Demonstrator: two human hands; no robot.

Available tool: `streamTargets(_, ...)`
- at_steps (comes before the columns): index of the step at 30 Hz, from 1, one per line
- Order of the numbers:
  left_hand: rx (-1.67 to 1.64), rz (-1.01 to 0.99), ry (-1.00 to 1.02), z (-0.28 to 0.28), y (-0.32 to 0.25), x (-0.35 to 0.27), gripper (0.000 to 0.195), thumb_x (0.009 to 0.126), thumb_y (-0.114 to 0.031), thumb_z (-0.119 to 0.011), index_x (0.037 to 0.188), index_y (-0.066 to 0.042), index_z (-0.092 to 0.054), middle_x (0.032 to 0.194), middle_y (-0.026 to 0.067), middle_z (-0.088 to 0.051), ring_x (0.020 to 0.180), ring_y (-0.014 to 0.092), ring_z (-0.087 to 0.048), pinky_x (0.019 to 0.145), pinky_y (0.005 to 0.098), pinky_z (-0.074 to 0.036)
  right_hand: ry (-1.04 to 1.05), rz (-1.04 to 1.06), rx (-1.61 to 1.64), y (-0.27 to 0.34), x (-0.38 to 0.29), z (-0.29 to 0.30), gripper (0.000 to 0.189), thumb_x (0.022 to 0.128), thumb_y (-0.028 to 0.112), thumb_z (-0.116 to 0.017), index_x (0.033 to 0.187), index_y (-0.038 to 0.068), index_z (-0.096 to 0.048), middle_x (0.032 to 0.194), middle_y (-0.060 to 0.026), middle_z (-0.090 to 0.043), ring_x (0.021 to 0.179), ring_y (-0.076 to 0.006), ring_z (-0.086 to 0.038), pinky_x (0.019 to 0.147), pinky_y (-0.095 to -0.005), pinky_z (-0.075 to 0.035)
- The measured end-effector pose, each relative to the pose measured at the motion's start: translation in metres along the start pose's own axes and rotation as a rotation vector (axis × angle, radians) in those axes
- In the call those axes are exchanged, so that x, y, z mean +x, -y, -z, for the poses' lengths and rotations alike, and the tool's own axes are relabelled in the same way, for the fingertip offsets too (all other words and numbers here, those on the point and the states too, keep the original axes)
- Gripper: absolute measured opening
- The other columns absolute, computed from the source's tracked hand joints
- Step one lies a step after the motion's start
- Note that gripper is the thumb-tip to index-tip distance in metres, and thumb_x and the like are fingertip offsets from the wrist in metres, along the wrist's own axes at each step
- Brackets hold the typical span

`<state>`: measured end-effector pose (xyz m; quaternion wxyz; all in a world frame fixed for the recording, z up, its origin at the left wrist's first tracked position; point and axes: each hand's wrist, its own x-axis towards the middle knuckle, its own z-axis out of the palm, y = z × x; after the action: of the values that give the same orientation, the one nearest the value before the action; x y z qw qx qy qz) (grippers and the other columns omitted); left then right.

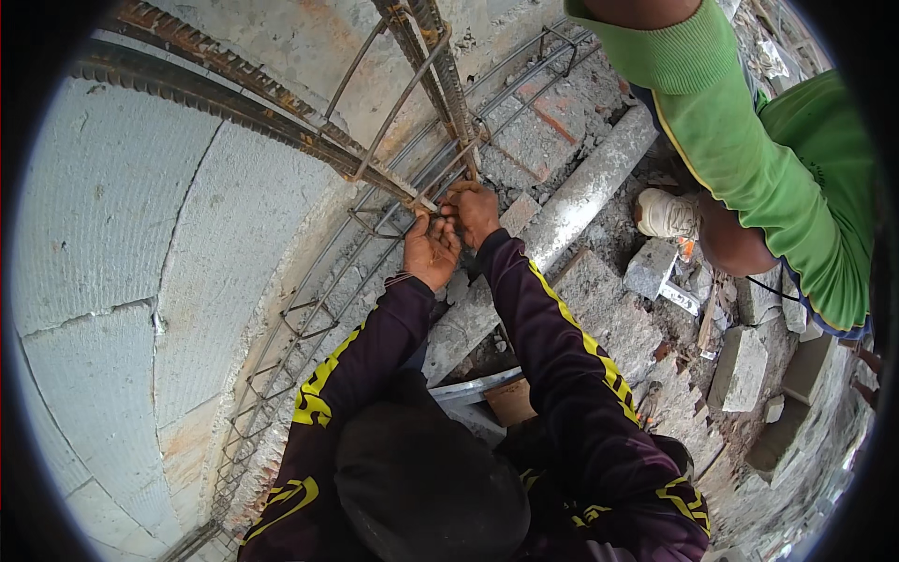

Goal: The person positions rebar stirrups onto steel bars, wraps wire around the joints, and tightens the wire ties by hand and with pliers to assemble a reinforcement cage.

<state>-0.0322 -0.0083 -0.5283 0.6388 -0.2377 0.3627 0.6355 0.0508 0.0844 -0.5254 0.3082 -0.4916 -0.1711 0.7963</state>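
Observation:
Both my hands meet at the foot of the upright ribbed steel rebars (435, 77), where these join a long horizontal rebar cage (309, 309) beside the wall. My left hand (432, 253) is palm up with its fingers curled near the bar ends; thin wire is looped about that wrist. My right hand (474, 211) is bent over the joint, its fingertips close to those of the left. Whether a tie wire sits between the fingertips is too small to tell. A square steel stirrup (402, 105) rings the upright bars just above.
A block wall (232, 211) rises along the left. A thick grey concrete-coated pipe (590, 183) runs diagonally by my right arm. A co-worker in a green sleeve (744, 147) is close at the right, over rubble and loose grey blocks (739, 369).

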Motion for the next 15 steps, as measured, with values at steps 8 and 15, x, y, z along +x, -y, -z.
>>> streamTargets(8, -0.019, -0.026, 0.124, 0.006, -0.003, 0.003, 0.027, 0.094, -0.031, -0.051, 0.085, -0.007, -0.06, 0.079, 0.0022, -0.063, 0.076, 0.016, -0.062, 0.067, 0.0286, -0.053, 0.025, -0.086, 0.065, -0.001, -0.013, 0.004, 0.049, 0.076, -0.009, -0.055, 0.123, -0.014, -0.04, 0.077, -0.0171, -0.061, 0.05, -0.0175, -0.054, 0.041, -0.0296, -0.046)
streamTargets(15, -0.038, 0.038, 0.119, 0.001, -0.003, 0.0, 0.034, 0.096, -0.033, -0.045, 0.088, -0.003, -0.058, 0.082, 0.0057, -0.062, 0.076, 0.018, -0.061, 0.068, 0.0298, -0.053, 0.046, -0.056, 0.048, -0.005, 0.005, 0.006, 0.043, 0.077, -0.007, -0.06, 0.117, -0.011, -0.045, 0.075, -0.0136, -0.059, 0.046, -0.0156, -0.053, 0.037, -0.0285, -0.043)
